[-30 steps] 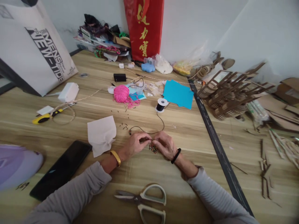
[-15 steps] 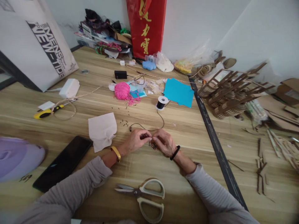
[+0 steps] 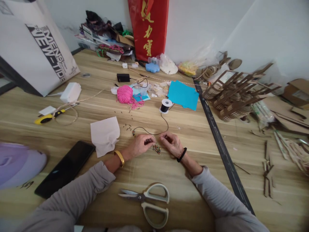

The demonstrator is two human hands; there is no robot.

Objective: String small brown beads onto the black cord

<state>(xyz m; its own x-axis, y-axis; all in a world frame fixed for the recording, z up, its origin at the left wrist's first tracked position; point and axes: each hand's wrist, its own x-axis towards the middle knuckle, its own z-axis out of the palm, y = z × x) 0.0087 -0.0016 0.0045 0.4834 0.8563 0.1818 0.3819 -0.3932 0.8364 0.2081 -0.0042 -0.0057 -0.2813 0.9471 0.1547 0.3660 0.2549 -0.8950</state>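
My left hand [image 3: 142,145] is closed in a pinch, with a small tip of what looks like the black cord [image 3: 154,134] at its fingertips. Several tiny beads [image 3: 134,132] sit on the cord by its knuckles. A small pile of multicoloured round beads [image 3: 156,149] lies on the table just below and between both hands. My right hand [image 3: 172,144] hovers to the right of the pile, thumb and forefinger pressed together; whatever is between them is too small to make out. From the spool [image 3: 165,106], the cord loops down behind both hands.
Scissors [image 3: 147,201] lie near the front edge. Left are a phone [image 3: 65,169], a crumpled paper [image 3: 105,133] and a yellow-handled tool [image 3: 47,118]. Dark tube beads [image 3: 127,126] are scattered beyond my left hand. Pink yarn [image 3: 125,94] and blue sheets [image 3: 183,95] lie farther back.
My right hand has drawn away to the right from my left fingertips, leaving a gap and uncovering the bead pile. The left hand has stayed almost in place.
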